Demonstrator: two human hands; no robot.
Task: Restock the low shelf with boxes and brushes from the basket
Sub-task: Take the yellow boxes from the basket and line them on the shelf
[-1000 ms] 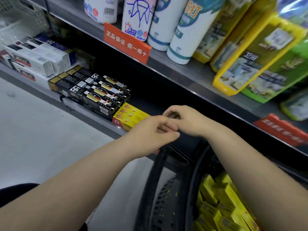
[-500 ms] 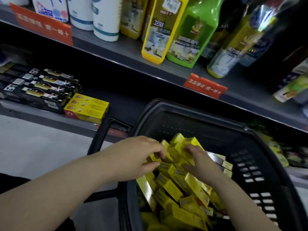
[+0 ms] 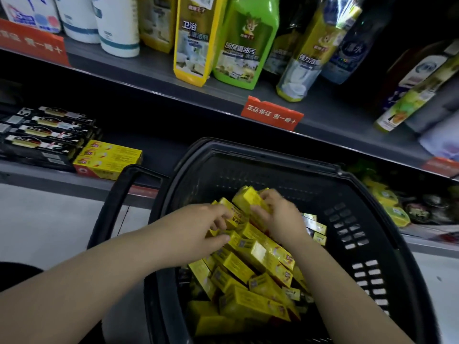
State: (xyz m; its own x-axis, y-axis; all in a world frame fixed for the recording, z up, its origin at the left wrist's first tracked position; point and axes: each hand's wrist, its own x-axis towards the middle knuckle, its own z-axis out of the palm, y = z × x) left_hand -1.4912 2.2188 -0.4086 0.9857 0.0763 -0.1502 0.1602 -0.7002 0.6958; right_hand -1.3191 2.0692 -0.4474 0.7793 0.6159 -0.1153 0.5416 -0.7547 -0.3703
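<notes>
Black basket (image 3: pixel 250 170) heaped with yellow boxes (image 3: pixel 250 266). Inside it, left hand (image 3: pixel 198 227) atop the heap, fingers curled round yellow boxes; right hand (image 3: pixel 280 219) just beside, fingers gripping a raised box (image 3: pixel 248 197). Left of the basket, on the low shelf (image 3: pixel 49 181), stacked yellow cartons (image 3: pixel 109 160) touching black cartons (image 3: pixel 44 140).

Both bare forearms reach forward, converging; left-hand grip (image 3: pixel 196 227) and right-hand grip (image 3: pixel 283 217), fingers curled, hold yellow cardboard boxes (image 3: pixel 248 198).
</notes>
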